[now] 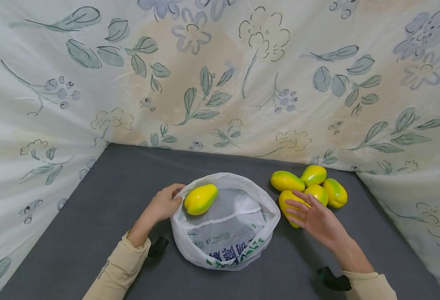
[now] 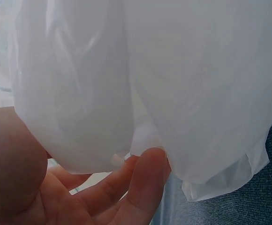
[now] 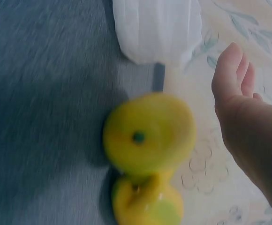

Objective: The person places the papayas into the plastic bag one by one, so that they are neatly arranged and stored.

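Observation:
A white plastic bag [image 1: 227, 264] with green and purple print stands wide-mouthed on the dark table. One yellow-green papaya-like fruit [image 1: 201, 200] lies inside it, near the left side of the mouth. My left hand [image 1: 162, 204] pinches the bag's left rim; in the left wrist view the thumb [image 2: 147, 183] presses the thin white plastic [image 2: 89, 93]. My right hand [image 1: 321, 221] hovers by the group of similar fruits, fingers extended and holding nothing. It partly covers the nearest fruit [image 1: 285, 200] in the head view. From the right wrist, that hand [image 3: 234, 84] appears apart from a blurred yellow fruit [image 3: 164, 136].
Several more yellow-green fruits [image 1: 287, 181] sit bunched on the dark grey table [image 1: 73, 233], right of the bag. Floral cloth [image 1: 220, 83] hangs behind the table and along both sides.

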`<state>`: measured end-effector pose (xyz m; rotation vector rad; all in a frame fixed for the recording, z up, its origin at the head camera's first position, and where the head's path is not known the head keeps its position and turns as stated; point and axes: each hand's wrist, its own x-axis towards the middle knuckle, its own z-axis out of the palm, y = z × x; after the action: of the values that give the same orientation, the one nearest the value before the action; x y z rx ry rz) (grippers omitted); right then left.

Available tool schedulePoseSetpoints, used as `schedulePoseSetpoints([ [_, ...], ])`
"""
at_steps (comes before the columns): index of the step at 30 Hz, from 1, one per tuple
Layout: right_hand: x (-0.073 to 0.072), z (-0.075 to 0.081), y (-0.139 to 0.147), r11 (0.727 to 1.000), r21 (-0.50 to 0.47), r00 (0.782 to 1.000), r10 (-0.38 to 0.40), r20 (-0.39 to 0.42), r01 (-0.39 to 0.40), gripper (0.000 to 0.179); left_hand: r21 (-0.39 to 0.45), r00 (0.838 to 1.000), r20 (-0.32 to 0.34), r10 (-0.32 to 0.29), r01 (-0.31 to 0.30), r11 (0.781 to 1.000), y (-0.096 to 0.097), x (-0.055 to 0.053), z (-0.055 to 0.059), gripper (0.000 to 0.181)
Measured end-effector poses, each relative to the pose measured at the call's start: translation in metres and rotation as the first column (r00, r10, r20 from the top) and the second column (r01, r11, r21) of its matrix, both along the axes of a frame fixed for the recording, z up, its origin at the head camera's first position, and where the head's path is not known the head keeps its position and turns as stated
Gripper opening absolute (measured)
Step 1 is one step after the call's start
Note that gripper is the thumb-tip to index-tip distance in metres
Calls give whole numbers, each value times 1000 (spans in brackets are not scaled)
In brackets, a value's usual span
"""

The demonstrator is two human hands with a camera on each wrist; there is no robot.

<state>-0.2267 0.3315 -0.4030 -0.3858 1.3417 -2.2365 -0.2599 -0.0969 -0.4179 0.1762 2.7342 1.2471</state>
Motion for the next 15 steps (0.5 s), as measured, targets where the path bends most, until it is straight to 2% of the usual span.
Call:
schedulePoseSetpoints([
  [4,7,0,16,999,-38,1000,-18,25,19,46,-3,1000,-1,-2,2,1000,0,-1,-1,41],
  [9,15,-3,34,993,-57,992,-97,78,101,43,-4,1000,5,-4,4,1000,1,-1,-1,42],
  [12,19,-6,43,989,-41,987,-136,86,140,41,-3,1000,12,-4,4,1000,1,-2,-1,42],
  [15,23,-10,49,983,15,979,-184,82,183,37,-2,1000,18,-3,3,1000,2,-2,-1,42],
])
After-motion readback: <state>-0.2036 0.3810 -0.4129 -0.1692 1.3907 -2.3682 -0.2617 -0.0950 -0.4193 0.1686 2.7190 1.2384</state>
